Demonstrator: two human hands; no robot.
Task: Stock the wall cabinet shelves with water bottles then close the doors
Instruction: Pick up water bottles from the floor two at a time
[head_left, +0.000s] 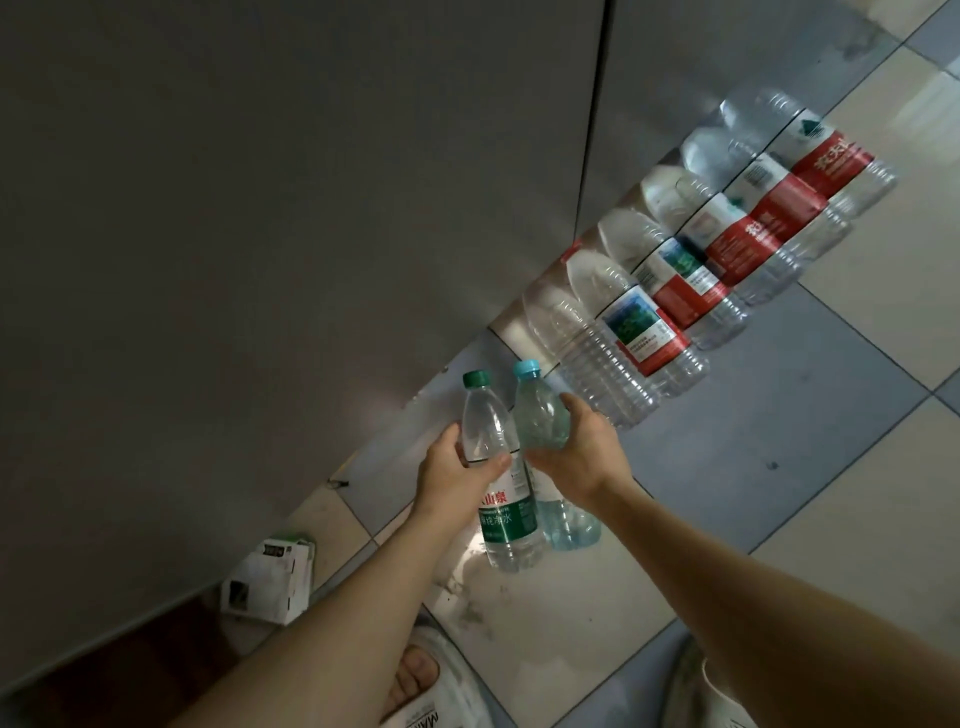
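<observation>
The left hand (457, 475) grips the green-capped bottle (493, 467) and the right hand (582, 452) grips the blue-capped bottle (540, 415), both above the floor (779, 441), before the closed cabinet doors (311, 208).

My left hand (457, 475) grips the green-capped bottle (498, 467) at its shoulder, thumb across the front. My right hand (582, 452) wraps the blue-capped bottle (543, 415) just beside it, and the two bottles touch. Both stand above the tiled floor (779, 441). A row of large bottles (691, 260) with red labels lies along the foot of the grey cabinet doors (285, 208). A small white box (270, 582) sits by the cabinet's lower edge, near my sandalled foot (426, 680).
</observation>
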